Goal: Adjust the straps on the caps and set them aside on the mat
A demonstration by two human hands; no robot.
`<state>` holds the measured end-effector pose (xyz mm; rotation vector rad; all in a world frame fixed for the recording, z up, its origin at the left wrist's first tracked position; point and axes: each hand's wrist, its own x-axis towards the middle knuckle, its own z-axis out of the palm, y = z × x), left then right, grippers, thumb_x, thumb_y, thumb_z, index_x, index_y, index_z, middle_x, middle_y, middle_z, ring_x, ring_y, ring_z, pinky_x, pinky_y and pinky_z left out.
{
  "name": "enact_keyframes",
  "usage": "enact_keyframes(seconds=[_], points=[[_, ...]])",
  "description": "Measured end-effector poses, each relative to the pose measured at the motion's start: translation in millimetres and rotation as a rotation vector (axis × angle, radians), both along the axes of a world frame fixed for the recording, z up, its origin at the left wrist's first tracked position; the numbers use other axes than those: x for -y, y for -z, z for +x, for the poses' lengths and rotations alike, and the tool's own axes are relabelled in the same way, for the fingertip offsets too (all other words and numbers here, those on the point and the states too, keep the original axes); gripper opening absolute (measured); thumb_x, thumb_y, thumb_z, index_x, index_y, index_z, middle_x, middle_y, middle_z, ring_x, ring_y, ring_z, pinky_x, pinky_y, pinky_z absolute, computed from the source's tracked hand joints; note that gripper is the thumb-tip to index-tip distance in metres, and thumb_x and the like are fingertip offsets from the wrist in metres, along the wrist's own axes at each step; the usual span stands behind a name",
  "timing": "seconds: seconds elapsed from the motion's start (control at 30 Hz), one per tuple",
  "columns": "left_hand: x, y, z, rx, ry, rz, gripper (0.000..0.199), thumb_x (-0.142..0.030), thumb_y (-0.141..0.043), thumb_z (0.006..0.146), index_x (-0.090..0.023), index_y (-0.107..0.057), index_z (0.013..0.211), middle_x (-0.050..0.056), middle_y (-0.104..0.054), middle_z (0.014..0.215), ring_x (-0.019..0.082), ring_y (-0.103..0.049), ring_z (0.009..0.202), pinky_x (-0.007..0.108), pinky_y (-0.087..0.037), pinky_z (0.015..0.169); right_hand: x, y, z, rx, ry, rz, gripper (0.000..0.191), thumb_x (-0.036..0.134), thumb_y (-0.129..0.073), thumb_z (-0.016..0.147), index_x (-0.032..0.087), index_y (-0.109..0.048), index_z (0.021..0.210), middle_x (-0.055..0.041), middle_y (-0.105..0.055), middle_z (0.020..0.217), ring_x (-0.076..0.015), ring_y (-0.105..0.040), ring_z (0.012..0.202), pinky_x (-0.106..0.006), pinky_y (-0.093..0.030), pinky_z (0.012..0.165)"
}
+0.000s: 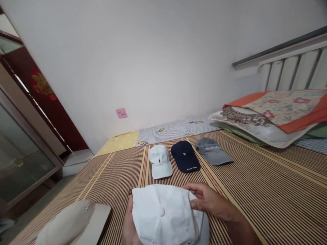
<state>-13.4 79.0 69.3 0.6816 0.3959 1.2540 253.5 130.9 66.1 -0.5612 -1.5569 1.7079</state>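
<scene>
A white baseball cap (163, 214) is held up close to me, its crown and top button facing me and its brim at the lower right. My left hand (129, 223) grips its left side, the fingers mostly hidden behind the fabric. On the right side, my right hand (204, 199) pinches the cap's edge between thumb and fingers. Beyond it on the striped mat, a white cap with a small dark logo (160, 161), a navy cap (185, 156) and a grey cap (213, 151) lie in a row. To my left rests a beige cap (74, 223), partly cut off by the frame.
The striped bamboo mat (255, 183) covers the bed, which meets a white wall (163, 68). Stacked pillows (260, 122) with an orange floral cover (288, 105) lie at the right, near a radiator (293, 69). A pink note (121, 113) sticks to the wall. Glass-panelled door (20, 163) at left.
</scene>
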Motion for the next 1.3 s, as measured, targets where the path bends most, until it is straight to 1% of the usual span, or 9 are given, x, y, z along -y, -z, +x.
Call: enact_keyframes(seconds=[0.2, 0.4, 0.57, 0.67, 0.77, 0.87, 1.0, 1.13, 1.3], points=[[-12, 10.9, 28, 0.076, -0.201, -0.063, 0.052, -0.064, -0.05, 0.096, -0.026, -0.081, 0.113, 0.007, -0.078, 0.125, 0.026, -0.048, 0.145, 0.04, -0.02, 0.128, -8, 9.0, -3, -0.179, 0.326, -0.124, 0.034, 0.049, -0.087, 0.076, 0.018, -0.073, 0.083, 0.001, -0.073, 0.077, -0.0131, -0.064, 0.068, -0.023, -0.044, 0.065], [-10, 3.0, 70, -0.175, -0.424, -0.172, 0.053, -0.059, -0.068, 0.088, -0.025, -0.071, 0.129, 0.01, -0.07, 0.139, 0.031, -0.056, 0.138, 0.043, -0.036, 0.121, -16, 5.6, 4, -0.365, 0.635, -0.298, 0.043, 0.047, -0.096, 0.06, 0.019, -0.071, 0.081, -0.0009, -0.076, 0.073, -0.0166, -0.066, 0.064, -0.027, -0.05, 0.064], [-9, 27.0, 75, -0.412, -0.244, -0.143, 0.048, -0.04, -0.086, 0.077, -0.015, -0.075, 0.115, 0.012, -0.081, 0.099, 0.024, -0.074, 0.092, 0.031, -0.057, 0.082, -24, 10.6, 19, -0.419, 0.847, -0.296, 0.04, 0.047, -0.092, 0.061, 0.023, -0.069, 0.083, -0.0003, -0.078, 0.077, -0.0235, -0.072, 0.074, -0.033, -0.055, 0.07], [-9, 38.9, 72, -0.5, -0.063, -0.049, 0.042, -0.044, -0.084, 0.078, -0.013, -0.076, 0.105, 0.005, -0.074, 0.073, 0.012, -0.062, 0.055, 0.02, -0.042, 0.047, -28, 17.3, 30, -0.42, 0.948, -0.299, 0.037, 0.044, -0.091, 0.06, 0.025, -0.069, 0.083, 0.0011, -0.079, 0.079, -0.0224, -0.071, 0.075, -0.032, -0.055, 0.07], [-10, 43.4, 70, -0.513, 0.043, 0.005, 0.041, -0.048, -0.081, 0.08, -0.013, -0.075, 0.102, 0.002, -0.069, 0.07, 0.002, -0.039, 0.033, 0.02, -0.015, 0.032, -30, 22.0, 36, -0.393, 1.003, -0.297, 0.036, 0.042, -0.09, 0.059, 0.024, -0.071, 0.083, 0.0011, -0.079, 0.077, -0.0204, -0.069, 0.073, -0.03, -0.055, 0.068], [-11, 42.1, 69, -0.513, 0.034, 0.04, 0.039, -0.046, -0.078, 0.083, -0.014, -0.073, 0.105, 0.0, -0.067, 0.068, -0.002, -0.028, 0.03, 0.022, -0.004, 0.033, -32, 24.2, 34, -0.342, 1.028, -0.283, 0.035, 0.042, -0.088, 0.06, 0.022, -0.073, 0.085, -0.0008, -0.079, 0.079, -0.0217, -0.07, 0.075, -0.03, -0.055, 0.067], [-10, 35.1, 63, -0.607, -0.029, 0.069, 0.04, -0.048, -0.074, 0.086, -0.015, -0.069, 0.108, -0.002, -0.064, 0.065, 0.001, -0.035, 0.031, 0.022, -0.008, 0.036, -35, 25.8, 30, -0.291, 1.067, -0.254, 0.041, 0.042, -0.086, 0.063, 0.021, -0.074, 0.096, -0.0048, -0.08, 0.095, -0.0253, -0.072, 0.092, -0.032, -0.057, 0.075], [-8, 24.4, 46, -0.75, -0.243, 0.082, 0.037, -0.048, -0.068, 0.091, -0.016, -0.065, 0.109, -0.003, -0.065, 0.068, 0.002, -0.04, 0.038, 0.02, -0.023, 0.045, -36, 29.2, 31, -0.24, 1.114, -0.225, 0.043, 0.045, -0.083, 0.07, 0.023, -0.074, 0.105, -0.0065, -0.077, 0.114, -0.0247, -0.071, 0.1, -0.031, -0.058, 0.074], [8, 7.8, -2, -0.855, -0.574, 0.026, 0.039, -0.053, -0.072, 0.087, -0.018, -0.065, 0.103, -0.007, -0.058, 0.057, 0.009, -0.045, 0.048, 0.022, -0.037, 0.056, -40, 33.6, 30, -0.234, 1.052, -0.205, 0.037, 0.047, -0.082, 0.069, 0.022, -0.076, 0.097, -0.0074, -0.079, 0.103, -0.0265, -0.072, 0.1, -0.035, -0.059, 0.081]])
